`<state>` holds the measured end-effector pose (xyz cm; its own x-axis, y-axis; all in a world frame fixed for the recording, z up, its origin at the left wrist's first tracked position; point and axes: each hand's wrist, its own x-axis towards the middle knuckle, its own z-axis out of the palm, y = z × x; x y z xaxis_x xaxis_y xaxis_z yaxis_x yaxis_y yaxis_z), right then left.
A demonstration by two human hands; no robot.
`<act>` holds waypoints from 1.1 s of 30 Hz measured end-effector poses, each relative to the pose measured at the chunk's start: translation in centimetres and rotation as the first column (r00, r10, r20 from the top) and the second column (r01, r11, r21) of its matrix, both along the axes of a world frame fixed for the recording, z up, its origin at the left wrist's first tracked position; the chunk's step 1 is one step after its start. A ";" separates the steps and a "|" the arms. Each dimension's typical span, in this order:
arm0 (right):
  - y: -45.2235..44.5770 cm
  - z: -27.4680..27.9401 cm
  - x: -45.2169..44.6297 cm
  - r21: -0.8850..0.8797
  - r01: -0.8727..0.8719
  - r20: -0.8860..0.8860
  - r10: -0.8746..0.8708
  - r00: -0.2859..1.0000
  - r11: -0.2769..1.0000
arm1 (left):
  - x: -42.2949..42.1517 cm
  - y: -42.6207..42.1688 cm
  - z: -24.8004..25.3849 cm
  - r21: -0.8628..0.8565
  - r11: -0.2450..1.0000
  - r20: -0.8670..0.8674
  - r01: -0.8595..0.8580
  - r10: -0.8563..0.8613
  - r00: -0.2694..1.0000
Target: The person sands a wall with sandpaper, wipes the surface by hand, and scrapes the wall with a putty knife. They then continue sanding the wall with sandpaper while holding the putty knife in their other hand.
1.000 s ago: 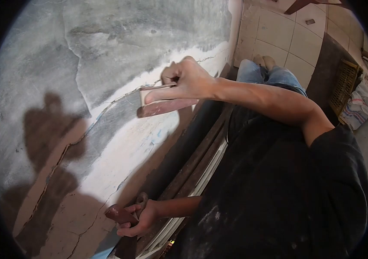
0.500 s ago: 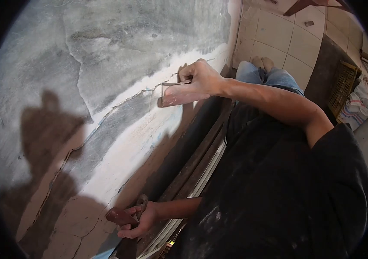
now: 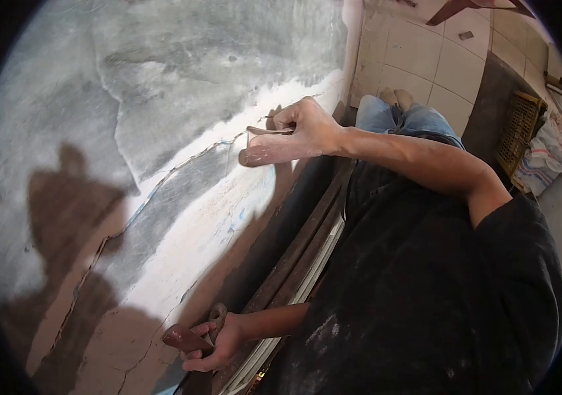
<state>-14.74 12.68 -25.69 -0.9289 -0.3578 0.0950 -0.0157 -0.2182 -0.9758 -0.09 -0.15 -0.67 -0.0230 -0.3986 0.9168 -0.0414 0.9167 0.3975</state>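
Observation:
My right hand [image 3: 310, 125] is closed around a flat putty knife [image 3: 274, 153], its pale reddish blade lying against the grey wall. The blade's end meets a long crack [image 3: 179, 168] that runs diagonally down the plaster. Lower down, my left hand [image 3: 218, 345] grips a second putty knife [image 3: 185, 338] with a reddish-brown blade. A rounded handle end with a hole sticks up beside those fingers. Part of each tool is hidden by the hand around it.
Patches of white filler [image 3: 175, 263] border the crack. Dark lengths of timber [image 3: 281, 283] and a pale strip lie between the wall and my body. At the right are a yellow plastic crate [image 3: 518, 135] and a white sack [image 3: 544, 158]. Tiled floor [image 3: 413, 52] lies beyond my feet.
The view has shifted slightly. My right hand and its putty knife sit a little lower in the picture, still on the crack. The left hand has barely moved.

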 end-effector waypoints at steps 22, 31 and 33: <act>-0.2 -0.2 -0.5 -0.010 0.078 -0.007 -0.078 0.997 0.997 | 0.1 0.2 0.1 0.068 0.996 -0.002 -0.061 0.061 0.998; 0.4 1.8 -1.1 0.116 -0.066 -0.021 0.069 0.997 0.991 | 0.0 0.1 0.2 0.049 0.996 0.040 -0.076 0.074 0.996; 0.9 0.2 -0.9 0.125 -0.015 -0.014 0.017 1.000 0.992 | 0.0 0.2 0.0 0.062 0.996 0.029 -0.067 0.066 0.997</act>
<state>-15.69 13.56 -25.53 -0.9217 -0.3828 0.0627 -0.0284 -0.0948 -0.9951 -0.08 0.07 -0.69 -0.0193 -0.4569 0.8893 -0.1131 0.8848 0.4521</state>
